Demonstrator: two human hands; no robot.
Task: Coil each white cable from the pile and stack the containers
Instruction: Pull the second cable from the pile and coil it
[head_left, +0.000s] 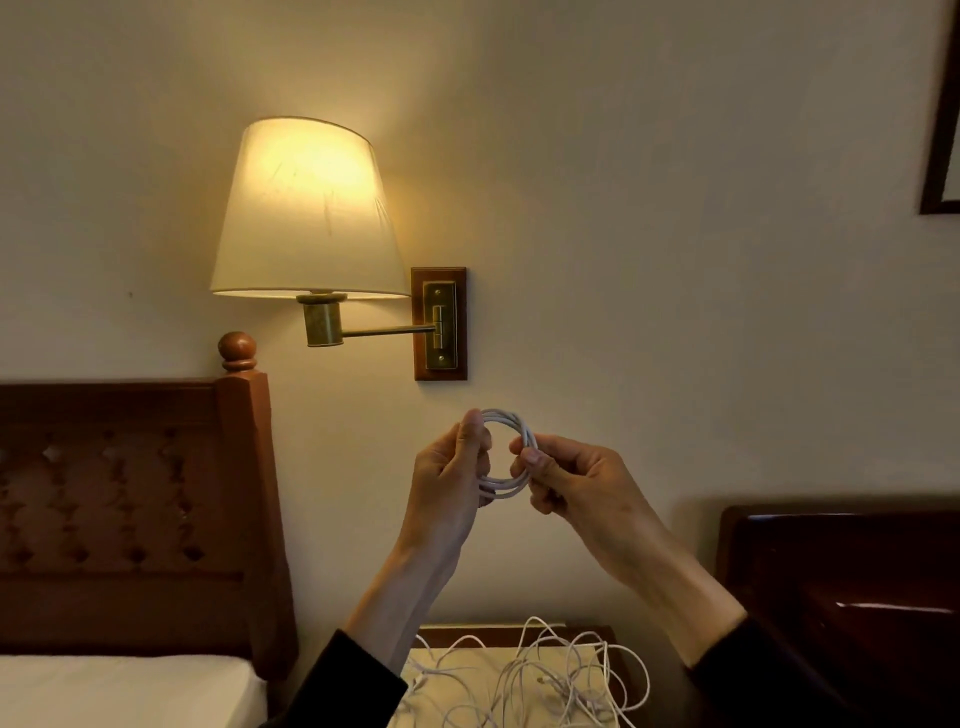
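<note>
A white cable (511, 423) wound into a small round coil is held up in front of the wall, between both hands. My left hand (449, 488) pinches the coil's left side between thumb and fingers. My right hand (566, 480) grips its right side. Below, a loose pile of white cables (566, 675) lies tangled on the nightstand (467, 636), partly hidden by my forearms. No containers are in view.
A lit wall lamp (306, 208) on a brass arm hangs above and left of my hands. A wooden headboard (135, 488) and the bed (124, 688) are at the left. Dark wooden furniture (841, 587) stands at the right, a picture frame (940, 130) above it.
</note>
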